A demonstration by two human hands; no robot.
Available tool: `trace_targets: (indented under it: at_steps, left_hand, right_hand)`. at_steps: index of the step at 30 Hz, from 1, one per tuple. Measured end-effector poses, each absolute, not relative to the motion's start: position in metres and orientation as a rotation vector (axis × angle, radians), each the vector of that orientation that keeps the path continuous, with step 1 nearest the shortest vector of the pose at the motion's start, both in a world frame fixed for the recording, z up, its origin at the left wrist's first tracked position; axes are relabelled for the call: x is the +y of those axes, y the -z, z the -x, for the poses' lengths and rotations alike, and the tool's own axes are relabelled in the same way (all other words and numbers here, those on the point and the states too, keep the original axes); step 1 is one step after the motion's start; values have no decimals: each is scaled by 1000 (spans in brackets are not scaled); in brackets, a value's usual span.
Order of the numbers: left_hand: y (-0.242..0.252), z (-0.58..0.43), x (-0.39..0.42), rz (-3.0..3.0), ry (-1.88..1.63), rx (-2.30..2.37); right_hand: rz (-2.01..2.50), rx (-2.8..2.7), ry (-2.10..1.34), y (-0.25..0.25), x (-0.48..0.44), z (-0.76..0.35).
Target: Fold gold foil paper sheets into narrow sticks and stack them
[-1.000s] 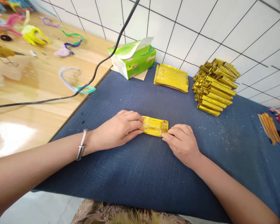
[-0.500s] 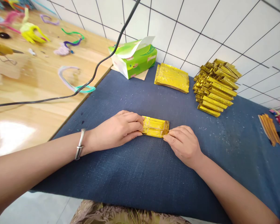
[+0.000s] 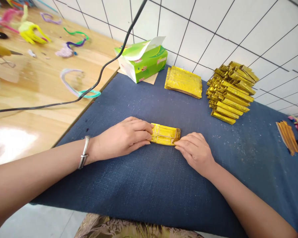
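Note:
A small folded piece of gold foil paper lies on the dark blue cloth, with fold lines along it and a brownish patch at its right end. My left hand grips its left end, fingers together on top. At the lower right corner my right hand pinches the paper between thumb and fingers. Behind it lies a stack of flat gold foil sheets. Farther right rises a pile of folded gold foil strips.
A green tissue pack stands by the tiled wall. A black cable crosses the left side over a wooden table with pipe cleaners and a yellow glue gun. Orange-brown strips lie far right.
Both hands stay on the gold foil paper in nearly the same place. My right fingers have shifted very slightly at its corner; the whole view has moved a little.

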State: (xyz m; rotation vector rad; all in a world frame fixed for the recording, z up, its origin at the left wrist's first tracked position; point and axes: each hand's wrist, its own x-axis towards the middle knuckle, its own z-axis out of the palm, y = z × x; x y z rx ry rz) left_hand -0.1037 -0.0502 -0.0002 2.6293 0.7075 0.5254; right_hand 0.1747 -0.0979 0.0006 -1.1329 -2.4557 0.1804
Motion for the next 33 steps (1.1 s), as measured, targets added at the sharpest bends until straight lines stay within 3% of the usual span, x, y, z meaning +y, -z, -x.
trace_targets:
  at_steps: [8, 33]
  left_hand:
    - [-8, 92, -56, -2592, -454, 902]
    - [-3, 88, -57, -2560, -541, 979]
  right_hand:
    - [1285, -2292, -392, -3, -95, -168]
    - [1415, -2348, -409, -8, -95, -162]
